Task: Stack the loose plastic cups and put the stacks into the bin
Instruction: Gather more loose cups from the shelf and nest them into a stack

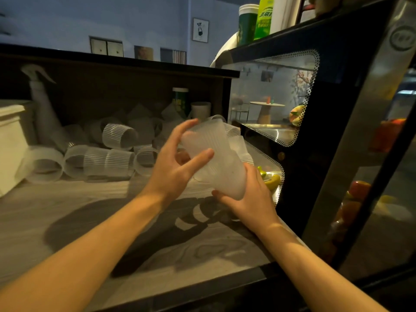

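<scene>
Right hand grips from below; left hand spread, fingers half-curled.

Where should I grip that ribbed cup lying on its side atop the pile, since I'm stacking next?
Grip the ribbed cup around its grooved wall, coming from above. It lies on its side with the open mouth facing right, and the ridges should help against slipping.
</scene>
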Demonstrator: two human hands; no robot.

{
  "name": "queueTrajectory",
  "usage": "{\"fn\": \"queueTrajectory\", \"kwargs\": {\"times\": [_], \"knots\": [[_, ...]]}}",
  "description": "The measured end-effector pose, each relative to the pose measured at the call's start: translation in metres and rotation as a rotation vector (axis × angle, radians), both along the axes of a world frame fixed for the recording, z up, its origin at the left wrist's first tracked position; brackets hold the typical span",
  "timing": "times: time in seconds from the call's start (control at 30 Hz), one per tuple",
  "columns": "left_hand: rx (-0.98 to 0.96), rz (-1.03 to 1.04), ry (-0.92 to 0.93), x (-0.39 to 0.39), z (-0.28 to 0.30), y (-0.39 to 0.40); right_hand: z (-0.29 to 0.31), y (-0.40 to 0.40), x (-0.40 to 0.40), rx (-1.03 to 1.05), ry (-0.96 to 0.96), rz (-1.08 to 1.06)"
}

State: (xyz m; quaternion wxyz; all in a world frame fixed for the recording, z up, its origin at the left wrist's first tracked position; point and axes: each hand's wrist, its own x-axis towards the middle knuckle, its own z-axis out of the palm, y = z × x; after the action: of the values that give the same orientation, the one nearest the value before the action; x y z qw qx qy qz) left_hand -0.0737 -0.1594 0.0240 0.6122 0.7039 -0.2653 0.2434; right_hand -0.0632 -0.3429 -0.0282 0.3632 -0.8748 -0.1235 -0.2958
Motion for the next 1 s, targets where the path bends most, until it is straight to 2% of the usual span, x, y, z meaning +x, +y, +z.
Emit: {"fn": "queueTrajectory", "kwargs": {"times": [0.1,0.73,1.0], "knots": [[0.076,-0.032,0.011,0.004,-0.009,-0.004,-0.001,0.001,-0.001,0.022,-0.009,0.011],[0.166,0.070,-0.039,0.011,-0.012,0.001,-0.001,0.000,-0.002,0.048,-0.004,0.078],[0.378,0.074,-0.079,0.010,-0.008,0.006,-0.003,0.000,-0.002,0.055,-0.018,0.095]]}}
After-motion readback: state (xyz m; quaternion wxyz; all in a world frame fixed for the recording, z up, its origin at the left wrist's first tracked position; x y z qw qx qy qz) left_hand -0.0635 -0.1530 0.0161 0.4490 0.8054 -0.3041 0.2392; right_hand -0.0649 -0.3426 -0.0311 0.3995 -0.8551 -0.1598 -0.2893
